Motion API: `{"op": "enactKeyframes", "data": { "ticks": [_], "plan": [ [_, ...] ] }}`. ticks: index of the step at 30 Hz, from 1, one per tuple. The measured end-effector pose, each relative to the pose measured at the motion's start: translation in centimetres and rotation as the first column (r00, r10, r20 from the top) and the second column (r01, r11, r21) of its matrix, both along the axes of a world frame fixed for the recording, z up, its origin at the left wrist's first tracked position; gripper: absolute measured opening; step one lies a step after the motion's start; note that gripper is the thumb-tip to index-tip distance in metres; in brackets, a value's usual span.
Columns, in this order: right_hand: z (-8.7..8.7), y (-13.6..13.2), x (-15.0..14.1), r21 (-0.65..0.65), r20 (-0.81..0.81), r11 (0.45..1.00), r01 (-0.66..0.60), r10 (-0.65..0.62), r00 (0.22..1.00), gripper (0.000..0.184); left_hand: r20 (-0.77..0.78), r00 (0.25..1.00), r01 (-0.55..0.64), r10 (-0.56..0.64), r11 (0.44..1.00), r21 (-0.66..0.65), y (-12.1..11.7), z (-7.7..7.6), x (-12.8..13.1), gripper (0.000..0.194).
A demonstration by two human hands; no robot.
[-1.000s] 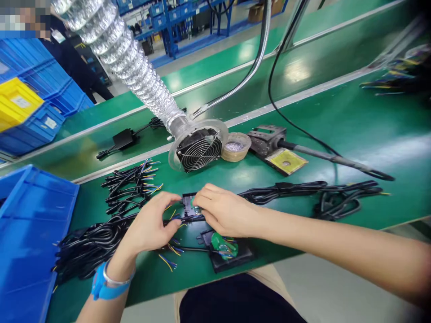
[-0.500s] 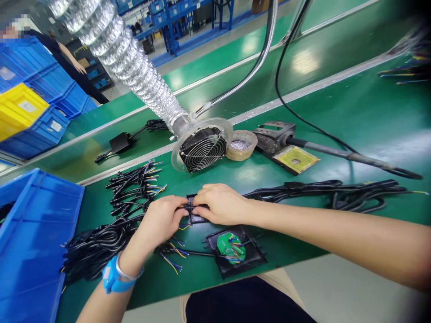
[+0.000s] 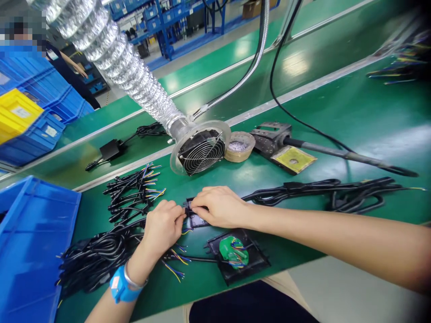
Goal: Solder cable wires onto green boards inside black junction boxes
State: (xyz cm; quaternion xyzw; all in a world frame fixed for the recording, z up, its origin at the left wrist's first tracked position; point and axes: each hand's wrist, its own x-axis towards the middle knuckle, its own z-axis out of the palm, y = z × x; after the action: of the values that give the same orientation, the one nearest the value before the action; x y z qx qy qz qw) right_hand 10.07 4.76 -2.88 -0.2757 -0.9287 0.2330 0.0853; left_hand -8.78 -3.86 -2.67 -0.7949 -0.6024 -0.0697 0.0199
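Observation:
My left hand [image 3: 164, 228], wearing a blue wrist strap [image 3: 125, 287], pinches a short dark piece of black cable at the left edge of a small black plastic case [image 3: 199, 221]. Over that case lies my right hand [image 3: 217, 207], its thumb and fingers closed down into it; what they grip is hidden under them. Just below, a second black case half [image 3: 218, 274] lies open, bearing a green circuit board [image 3: 232, 251] with coloured wires. A black cable runs into it from the left.
Bundled black cables [image 3: 97, 258] and short wire leads [image 3: 129, 193] lie left, beside a blue bin [image 3: 37, 251]. Behind my hands stand a fume extractor [image 3: 202, 152], a solder bowl [image 3: 239, 146] and a soldering iron in its stand [image 3: 274, 134]. More cable [image 3: 303, 190] lies right. A person [image 3: 63, 67] stands far left.
My left hand has drawn slightly left and down from the case, and its fingertips have closed together. The right hand stays over the case. The whole view has shifted a little.

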Motion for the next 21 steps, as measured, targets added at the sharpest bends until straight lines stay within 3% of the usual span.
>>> {"op": "enactKeyframes", "data": {
  "ticks": [7,11,15,18,19,21],
  "plan": [
    [-0.3,0.4,-0.5,0.023,0.026,0.999,-0.042,0.041,0.999,0.021,-0.160,0.981,0.133,-0.114,0.985,0.114,-0.6,-1.2,1.9,0.021],
    [-1.4,0.9,-1.0,0.072,0.017,0.987,-0.146,0.145,0.989,0.016,-0.207,0.971,0.156,-0.122,0.976,0.154,-1.1,-1.8,2.2,0.023],
    [-1.1,0.8,-0.9,0.211,0.026,0.954,-0.211,0.210,0.977,0.011,-0.082,0.993,0.097,-0.083,0.978,0.187,-1.1,-1.9,1.0,0.025],
    [0.6,0.3,-0.7,0.322,0.105,0.924,-0.207,0.182,0.978,0.012,0.130,0.991,0.026,-0.037,0.996,0.082,1.8,-3.4,1.9,0.022],
    [1.1,0.3,-0.8,0.342,0.138,0.916,-0.211,0.173,0.975,0.016,0.153,0.987,-0.071,0.048,0.986,0.149,3.5,-4.0,3.0,0.027],
    [1.6,0.6,-0.9,0.371,0.189,0.912,-0.178,0.113,0.975,0.018,0.182,0.983,-0.006,-0.038,0.973,0.231,6.9,-4.6,6.2,0.033]
  ]
}}
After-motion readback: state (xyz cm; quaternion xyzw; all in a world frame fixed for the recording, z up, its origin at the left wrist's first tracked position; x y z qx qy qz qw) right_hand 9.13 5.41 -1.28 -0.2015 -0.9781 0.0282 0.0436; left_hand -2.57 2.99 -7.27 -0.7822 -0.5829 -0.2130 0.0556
